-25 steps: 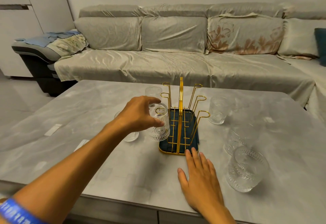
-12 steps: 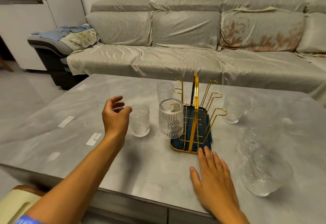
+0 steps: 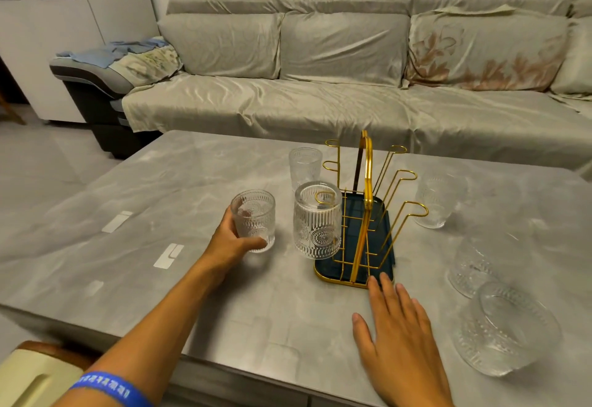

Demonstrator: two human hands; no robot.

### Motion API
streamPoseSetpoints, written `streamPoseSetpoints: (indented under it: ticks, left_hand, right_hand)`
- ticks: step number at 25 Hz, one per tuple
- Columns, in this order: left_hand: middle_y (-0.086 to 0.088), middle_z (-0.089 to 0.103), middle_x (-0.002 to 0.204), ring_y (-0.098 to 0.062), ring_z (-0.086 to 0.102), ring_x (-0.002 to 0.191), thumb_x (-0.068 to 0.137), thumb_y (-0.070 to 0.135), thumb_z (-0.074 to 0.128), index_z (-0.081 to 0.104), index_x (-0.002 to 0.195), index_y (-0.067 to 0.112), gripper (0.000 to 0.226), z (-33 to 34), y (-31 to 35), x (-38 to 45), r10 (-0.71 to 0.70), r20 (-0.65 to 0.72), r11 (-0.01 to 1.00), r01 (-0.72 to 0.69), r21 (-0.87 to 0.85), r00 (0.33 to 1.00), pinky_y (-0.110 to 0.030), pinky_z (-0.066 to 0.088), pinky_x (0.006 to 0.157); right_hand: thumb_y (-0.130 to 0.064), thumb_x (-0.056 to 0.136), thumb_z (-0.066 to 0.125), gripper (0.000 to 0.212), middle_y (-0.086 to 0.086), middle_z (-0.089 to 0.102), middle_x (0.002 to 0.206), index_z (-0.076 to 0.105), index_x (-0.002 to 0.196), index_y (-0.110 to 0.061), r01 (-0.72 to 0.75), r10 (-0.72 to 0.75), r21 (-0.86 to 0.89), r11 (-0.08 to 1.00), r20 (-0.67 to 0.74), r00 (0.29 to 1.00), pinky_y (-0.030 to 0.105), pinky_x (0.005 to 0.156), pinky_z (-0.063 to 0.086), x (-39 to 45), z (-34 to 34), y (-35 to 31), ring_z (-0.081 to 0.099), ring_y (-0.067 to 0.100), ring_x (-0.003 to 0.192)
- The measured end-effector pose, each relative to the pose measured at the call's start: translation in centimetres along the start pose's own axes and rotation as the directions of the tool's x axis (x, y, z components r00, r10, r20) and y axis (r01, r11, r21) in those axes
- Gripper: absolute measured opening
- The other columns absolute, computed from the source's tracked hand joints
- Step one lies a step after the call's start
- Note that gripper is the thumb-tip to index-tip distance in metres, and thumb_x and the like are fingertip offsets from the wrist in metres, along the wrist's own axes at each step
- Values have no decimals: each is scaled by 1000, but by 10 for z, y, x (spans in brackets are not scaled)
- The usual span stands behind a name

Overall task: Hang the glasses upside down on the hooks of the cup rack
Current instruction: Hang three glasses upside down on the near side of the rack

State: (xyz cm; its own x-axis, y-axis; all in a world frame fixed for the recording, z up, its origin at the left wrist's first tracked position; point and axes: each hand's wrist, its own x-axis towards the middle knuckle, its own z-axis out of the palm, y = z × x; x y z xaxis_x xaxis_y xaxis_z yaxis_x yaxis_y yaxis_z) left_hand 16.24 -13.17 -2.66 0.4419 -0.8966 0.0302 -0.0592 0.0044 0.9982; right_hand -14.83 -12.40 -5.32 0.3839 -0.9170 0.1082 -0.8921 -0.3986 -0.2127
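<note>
Six glasses are visible in the head view, all on or over the grey marbled counter [image 3: 198,297]. One glass, the hung glass [image 3: 317,220], sits upside down over the nearest left-side hook of the cup rack [image 3: 362,214]; the gold hook loop shows through its base. The rack consists of gold wire hooks, a central gold handle and a dark blue drip tray, and stands near the counter's middle. The other hooks visible on the rack are bare.

The left hand [image 3: 229,243] wraps an upright glass, the held glass [image 3: 253,220], just left of the rack. The left grip is closed around the lower half of that glass, thumb across the front near the base, fingers behind. Whether the glass base touches the counter cannot be told. A blue wristband [image 3: 109,389] sits on the left forearm.

The right hand [image 3: 400,339] lies flat on the counter, palm down, fingers spread and empty. Its fingertips [image 3: 373,281] reach the near edge of the drip tray.

A rear glass [image 3: 305,166] stands upright behind the hung glass. A right glass [image 3: 437,201] stands upright beyond the rack's right hooks. Two near glasses [image 3: 504,326] stand at the right, close together; they look blurred.

A covered sofa [image 3: 352,92] runs behind the counter.
</note>
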Motion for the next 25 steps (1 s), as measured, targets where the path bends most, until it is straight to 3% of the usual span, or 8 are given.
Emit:
streamPoseSetpoints:
  ticks: [4, 7, 9, 12, 16, 18, 21, 25]
  left_hand:
    - [1, 67, 112, -19, 65, 102, 49, 14, 92, 51, 117, 31, 81, 7, 2, -6, 7, -137, 984, 18, 178, 990, -28, 52, 82]
    - [-7, 61, 120, -26, 62, 105, 53, 17, 94, 43, 122, 25, 86, 1, 37, -4, 62, -167, 950, -7, 312, 984, -36, 54, 84]
    - [-7, 58, 122, -21, 63, 101, 52, 24, 94, 40, 126, 26, 92, -9, 81, 5, 119, -113, 906, -62, 418, 986, -31, 54, 79]
    - [3, 57, 116, 1, 61, 89, 44, 41, 90, 46, 135, 21, 103, -16, 161, 17, 224, 39, 849, -215, 482, 974, -13, 49, 66]
    - [3, 61, 104, -9, 65, 85, 38, 50, 88, 50, 125, 22, 99, 6, 239, 38, 285, 120, 807, -306, 505, 951, -19, 52, 64]
    - [4, 62, 98, -8, 66, 78, 42, 51, 88, 53, 118, 24, 88, 23, 260, 48, 319, 163, 752, -354, 556, 934, -16, 51, 61]
    - [9, 59, 101, -2, 57, 82, 50, 55, 84, 58, 125, 25, 84, 45, 270, 59, 325, 261, 638, -415, 649, 909, -15, 43, 64]
    - [-1, 59, 112, -6, 57, 87, 52, 53, 81, 58, 124, 20, 83, 65, 252, 65, 243, 352, 619, -424, 661, 904, -19, 46, 66]
  right_hand:
    - [-62, 88, 7, 70, -4, -18, 157, -20, 144, -30, -11, 11, -3, 1000, 31, 999, 36, 111, -11, 2, -4, -2, -15, 17, 142]
    - [-63, 88, 8, 70, -4, -18, 157, -18, 145, -30, -18, 19, -9, 1000, 52, 998, 37, 111, -10, 3, -7, -4, -14, 18, 142]
    - [-63, 88, 8, 71, -3, -18, 157, -18, 145, -29, -20, 20, -8, 1000, 64, 998, 37, 111, -10, 4, -7, -4, -14, 19, 142]
    - [-64, 88, 9, 72, -2, -19, 157, -18, 145, -29, -33, 34, -18, 999, 84, 996, 38, 112, -9, 5, -8, -4, -14, 20, 142]
    - [-64, 89, 11, 72, 0, -19, 157, -17, 146, -29, -34, 38, -36, 999, 104, 994, 39, 113, -8, 7, -11, -5, -13, 22, 143]
    - [-63, 89, 11, 72, 0, -18, 157, -15, 146, -28, -25, 29, -37, 999, 101, 994, 40, 113, -7, 7, -12, -6, -13, 22, 143]
    - [-63, 89, 13, 73, 0, -17, 157, -14, 147, -28, -22, 25, -34, 999, 109, 994, 40, 113, -6, 8, -12, -5, -12, 23, 143]
    - [-64, 88, 13, 74, 0, -18, 157, -14, 147, -28, -23, 28, -42, 999, 117, 993, 41, 113, -6, 11, -11, -3, -12, 24, 143]
